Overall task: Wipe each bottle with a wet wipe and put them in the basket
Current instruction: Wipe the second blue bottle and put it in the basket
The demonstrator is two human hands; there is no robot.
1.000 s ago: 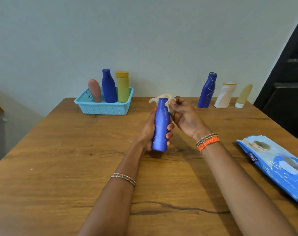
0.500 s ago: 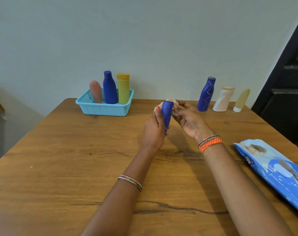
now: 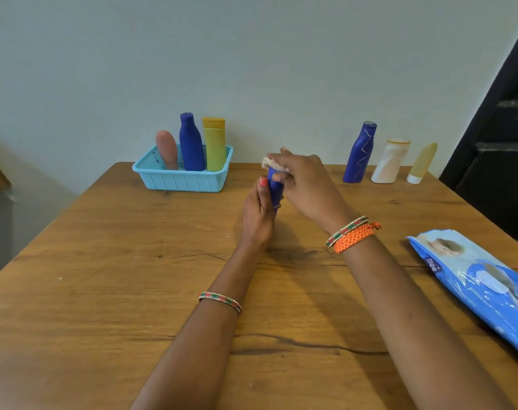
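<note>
both hands work a blue bottle [image 3: 274,187] with a wet wipe [image 3: 270,163] above the middle of the wooden table [image 3: 104,276].

the left hand [image 3: 257,216] grips the bottle's lower part, fingers curled round it; the right hand [image 3: 303,180] is closed over the bottle's top, pinching the wipe against it. at the far left edge a light blue basket [image 3: 182,180] holds a pink bottle [image 3: 166,149], a dark blue bottle [image 3: 191,143] and a yellow bottle [image 3: 214,143], all upright. far right stand a patterned blue bottle [image 3: 359,153], a white bottle [image 3: 389,162] and a pale yellow bottle [image 3: 423,162]. a blue pack of wipes [image 3: 482,285] lies at the right edge.
</note>
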